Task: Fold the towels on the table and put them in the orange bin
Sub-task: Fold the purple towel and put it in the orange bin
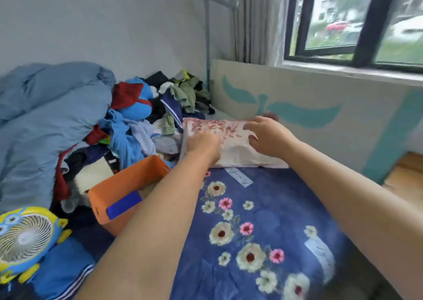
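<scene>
Both hands work a folded towel [231,144] on the bed, beside the bin [128,185]: left hand [203,145] apparently pinching it (fingers blurred), right hand [267,137] hovering, loosely spread. A one-sided lift could spill the fold.

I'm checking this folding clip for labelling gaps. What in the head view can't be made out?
- Inside of the orange plastic bin: hidden by its near wall and the left forearm.
- Left hand grip on the pink-and-white patterned towel: fingers face away, so unclear.
- Writing on the white label on the blue floral bedsheet: too small and blurred.
</scene>
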`<state>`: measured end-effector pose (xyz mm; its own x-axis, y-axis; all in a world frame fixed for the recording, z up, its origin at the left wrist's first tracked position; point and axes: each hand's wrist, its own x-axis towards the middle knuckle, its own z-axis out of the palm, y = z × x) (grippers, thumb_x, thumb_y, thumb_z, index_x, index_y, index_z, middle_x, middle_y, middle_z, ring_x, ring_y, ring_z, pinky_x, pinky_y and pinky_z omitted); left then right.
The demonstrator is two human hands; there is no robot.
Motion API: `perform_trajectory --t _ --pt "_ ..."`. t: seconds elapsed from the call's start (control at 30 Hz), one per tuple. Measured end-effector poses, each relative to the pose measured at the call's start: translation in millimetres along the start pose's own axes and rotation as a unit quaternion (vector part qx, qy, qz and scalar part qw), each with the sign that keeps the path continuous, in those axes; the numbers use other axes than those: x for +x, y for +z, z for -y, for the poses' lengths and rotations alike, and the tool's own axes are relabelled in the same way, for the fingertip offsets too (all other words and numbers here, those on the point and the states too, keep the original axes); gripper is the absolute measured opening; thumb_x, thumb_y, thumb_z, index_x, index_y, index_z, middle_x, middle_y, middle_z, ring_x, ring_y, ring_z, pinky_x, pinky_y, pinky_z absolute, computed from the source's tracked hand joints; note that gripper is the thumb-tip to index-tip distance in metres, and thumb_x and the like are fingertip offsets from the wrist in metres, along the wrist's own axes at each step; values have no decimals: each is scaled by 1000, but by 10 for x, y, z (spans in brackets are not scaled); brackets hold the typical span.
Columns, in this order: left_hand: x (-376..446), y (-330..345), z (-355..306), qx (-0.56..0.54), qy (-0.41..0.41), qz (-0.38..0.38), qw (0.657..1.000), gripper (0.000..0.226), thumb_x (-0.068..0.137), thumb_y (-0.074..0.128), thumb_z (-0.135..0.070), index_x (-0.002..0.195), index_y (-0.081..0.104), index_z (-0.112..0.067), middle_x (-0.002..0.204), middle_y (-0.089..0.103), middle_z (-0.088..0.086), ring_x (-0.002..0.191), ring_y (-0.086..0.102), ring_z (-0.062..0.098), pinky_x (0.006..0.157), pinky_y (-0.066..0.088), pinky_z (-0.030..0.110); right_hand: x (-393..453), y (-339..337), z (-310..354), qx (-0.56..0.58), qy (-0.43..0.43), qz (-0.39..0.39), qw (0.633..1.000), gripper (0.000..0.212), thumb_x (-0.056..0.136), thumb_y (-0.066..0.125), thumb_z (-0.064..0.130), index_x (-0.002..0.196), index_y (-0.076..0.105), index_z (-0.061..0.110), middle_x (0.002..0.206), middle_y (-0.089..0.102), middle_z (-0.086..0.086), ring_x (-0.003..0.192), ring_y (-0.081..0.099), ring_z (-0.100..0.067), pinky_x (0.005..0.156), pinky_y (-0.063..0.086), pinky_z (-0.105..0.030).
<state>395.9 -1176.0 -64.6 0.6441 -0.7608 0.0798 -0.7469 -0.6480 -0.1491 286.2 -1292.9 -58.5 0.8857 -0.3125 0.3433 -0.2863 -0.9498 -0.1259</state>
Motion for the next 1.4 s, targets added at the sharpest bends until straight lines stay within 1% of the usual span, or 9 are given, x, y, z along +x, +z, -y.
perform_trajectory --t 0.17,0.27,0.47,0.57,0.67,0.8,1.03,1.33,1.4 --pt "-325 -357 -1391 -35 131 -41 990 33 93 39 -18 122 51 -8 132 44 15 123 42 32 97 39 39 -1294 -813 -819 -72 136 -25 988 34 89 44 10 121 55 8 122 54 -16 114 51 -31 95 35 -31" --pt "-656 -565 -2517 -66 221 -52 972 34 92 41 -20 123 49 -8 131 44 14 125 40 30 99 37 40 -2306 -1263 -1357 -100 249 -22 963 33 89 44 12 121 55 8 125 53 -14 115 50 -29 97 40 -33" --pt "-1306 -912 -4426 -101 357 -76 925 32 92 40 -20 119 51 -8 124 48 14 120 43 31 95 39 40 -3977 -1902 -2186 -137 384 -15 913 35 85 46 10 118 57 5 124 52 -16 118 47 -32 99 42 -37" --pt "-1643 -1044 -5333 -109 410 -81 902 31 92 43 -20 119 51 -8 124 48 14 119 43 31 93 41 41 -4743 -2177 -2579 -145 431 -18 890 34 86 46 10 118 56 5 126 51 -13 119 46 -29 97 44 -40" --pt "-2038 -1125 -6244 -131 451 -83 879 29 90 42 -12 117 53 -8 122 48 13 117 43 29 89 41 38 -5570 -2470 -2978 -163 470 -16 868 33 88 46 10 120 55 7 130 48 -10 120 44 -26 98 43 -40" --pt "-2429 -1194 -7123 -140 495 -72 854 27 89 42 -13 113 54 -8 120 47 12 115 43 29 86 41 37 -6434 -2775 -3380 -155 518 -26 841 34 89 45 10 122 54 7 134 46 -10 124 41 -26 98 43 -37" --pt "-2567 -1371 -8299 -145 544 -82 822 29 89 44 -16 116 55 -9 121 47 11 119 42 28 88 41 38 -7451 -3056 -4170 -143 598 -62 786 34 88 49 11 120 57 7 131 51 -10 123 44 -26 98 41 -32" --pt "-2068 -1504 -9734 -128 569 -53 811 30 89 42 -13 117 55 -9 122 47 11 120 41 29 87 41 37 -7898 -3417 -5354 -186 641 -84 740 30 90 47 13 117 60 7 125 58 -10 116 52 -25 90 44 -29" --pt "-2005 -1457 -10025 -117 576 -38 808 30 89 42 -12 117 55 -9 122 48 11 119 42 29 86 41 37 -7948 -3477 -5602 -191 650 -86 730 30 91 46 15 117 60 8 124 59 -9 113 53 -25 84 41 -25"
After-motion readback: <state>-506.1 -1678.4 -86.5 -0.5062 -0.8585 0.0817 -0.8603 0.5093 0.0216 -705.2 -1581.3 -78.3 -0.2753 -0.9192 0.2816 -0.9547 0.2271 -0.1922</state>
